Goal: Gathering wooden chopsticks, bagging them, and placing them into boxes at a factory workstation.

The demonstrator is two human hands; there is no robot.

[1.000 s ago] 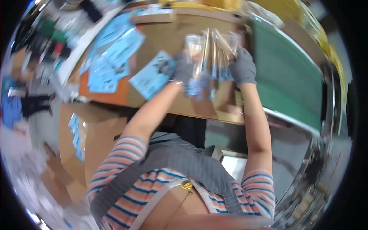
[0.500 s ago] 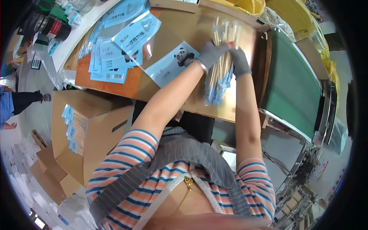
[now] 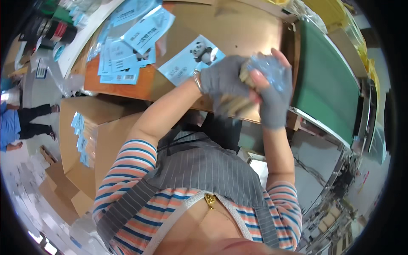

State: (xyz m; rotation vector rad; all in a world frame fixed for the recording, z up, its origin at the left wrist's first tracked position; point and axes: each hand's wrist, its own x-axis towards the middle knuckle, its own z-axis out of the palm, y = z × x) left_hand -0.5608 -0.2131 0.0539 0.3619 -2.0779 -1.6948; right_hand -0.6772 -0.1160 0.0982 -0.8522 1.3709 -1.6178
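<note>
A bundle of thin wooden sticks, seemingly chopsticks in clear-and-blue wrappers (image 3: 268, 68), is gripped between my two grey-gloved hands above the table's near edge. My left hand (image 3: 225, 80) is closed round its left side, blurred by motion. On the right side, my right hand (image 3: 274, 104) wraps the bundle, its bare fingertips showing. The bundle's wrapped end faces up; its lower part is blurred and partly hidden by the hands. Just left of my left hand lies a flat blue bag with a panda print (image 3: 187, 60). More blue bags (image 3: 123, 55) lie overlapping farther left.
Right of the brown table (image 3: 204, 21) runs a green conveyor belt (image 3: 329, 85). An open cardboard box (image 3: 110, 140) holding several blue-topped packs (image 3: 80, 138) stands lower left. A dark flask (image 3: 61, 31) is at upper left. Another person (image 3: 19, 123) stands at far left.
Both hands have lifted the bundle off the table and brought it nearer to me. It has turned from lying lengthwise to showing its wrapped end.
</note>
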